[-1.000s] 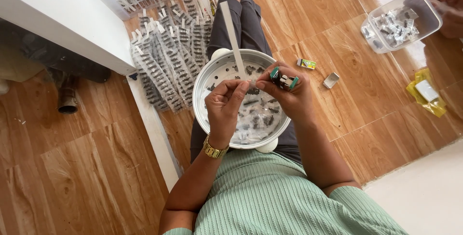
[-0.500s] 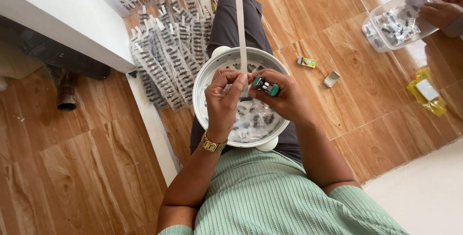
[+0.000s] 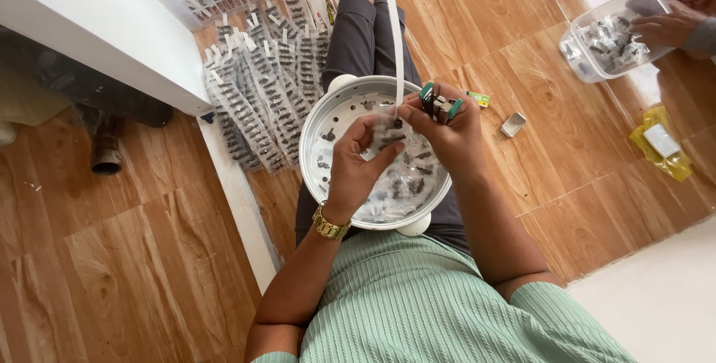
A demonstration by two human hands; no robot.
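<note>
A white bowl with several small dark parts rests on my lap. Over the bowl, my left hand, with a gold watch on its wrist, pinches the lower end of a long white strip that runs up along my leg. My right hand is closed around a small tool with green ends, right beside the strip. The fingertips of both hands meet at the strip's lower end. What sits between the fingertips is too small to make out.
A heap of strips loaded with dark parts lies on the wooden floor left of my leg, against a white cabinet. Another person's hand reaches into a clear tub at upper right. A yellow packet and small box lie nearby.
My hands have drawn together at the strip, which has swung from tilted to nearly straight. The green-ended tool has risen slightly. The other person's hand has moved into the clear tub.
</note>
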